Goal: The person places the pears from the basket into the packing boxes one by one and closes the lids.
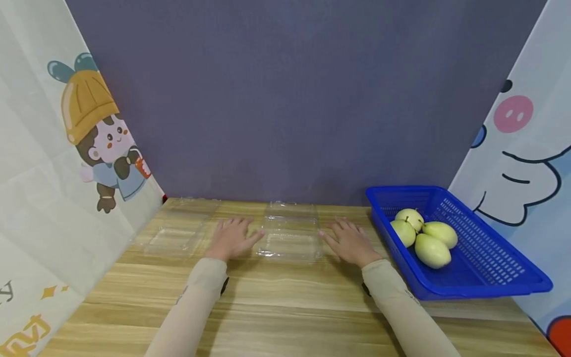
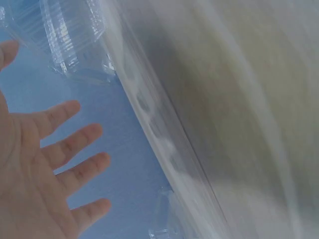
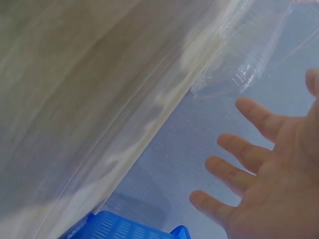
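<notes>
A clear plastic clamshell box (image 1: 290,243) lies opened out on the wooden table between my two hands. To its left is my left hand (image 1: 232,239), palm down with fingers spread and nothing in it. My right hand (image 1: 350,242) lies on the box's other side, fingers apart, also holding nothing. Both wrist views show the spread fingers (image 2: 75,142) and bare palms, with parts of clear plastic nearby. Whether either thumb touches the box I cannot tell. Several pale green pears (image 1: 432,251) sit together in a blue plastic basket (image 1: 479,290) right of my right hand.
A second clear plastic box (image 1: 171,240) lies opened out on the table (image 1: 276,317), left of my left hand. Behind the table stands a dark grey-blue panel (image 1: 276,99). Printed cloths (image 1: 35,148) with cartoon figures hang at both sides.
</notes>
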Action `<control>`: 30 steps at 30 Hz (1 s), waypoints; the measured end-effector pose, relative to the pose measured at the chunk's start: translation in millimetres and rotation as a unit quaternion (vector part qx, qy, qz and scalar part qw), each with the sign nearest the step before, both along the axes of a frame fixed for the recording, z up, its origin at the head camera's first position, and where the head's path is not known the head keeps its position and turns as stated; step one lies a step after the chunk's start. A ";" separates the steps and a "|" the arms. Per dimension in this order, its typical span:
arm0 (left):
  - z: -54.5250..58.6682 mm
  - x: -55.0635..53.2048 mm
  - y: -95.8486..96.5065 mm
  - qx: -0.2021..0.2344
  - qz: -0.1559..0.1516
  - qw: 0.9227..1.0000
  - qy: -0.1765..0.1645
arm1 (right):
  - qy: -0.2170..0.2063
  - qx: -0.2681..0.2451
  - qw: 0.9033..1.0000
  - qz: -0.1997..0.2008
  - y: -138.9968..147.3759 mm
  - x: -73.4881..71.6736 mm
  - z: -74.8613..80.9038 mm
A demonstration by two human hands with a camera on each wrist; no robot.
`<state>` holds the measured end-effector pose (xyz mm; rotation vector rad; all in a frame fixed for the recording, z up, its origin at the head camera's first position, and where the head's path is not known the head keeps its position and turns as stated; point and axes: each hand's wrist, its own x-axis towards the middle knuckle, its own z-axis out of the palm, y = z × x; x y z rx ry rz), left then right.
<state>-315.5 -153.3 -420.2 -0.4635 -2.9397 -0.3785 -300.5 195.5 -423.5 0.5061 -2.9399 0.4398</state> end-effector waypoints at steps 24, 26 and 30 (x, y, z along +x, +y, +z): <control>-0.2 -0.3 12.3 0.160 0.004 0.986 -0.049 | 0.088 -0.010 0.996 -0.025 2.0 0.4 20.7; -0.3 -0.2 12.9 0.172 0.010 0.984 -0.055 | 0.091 -0.006 0.995 -0.028 2.6 0.3 22.9; -0.6 -1.3 13.9 0.201 0.020 0.977 -0.067 | 0.097 -0.010 0.995 -0.028 4.3 0.1 27.3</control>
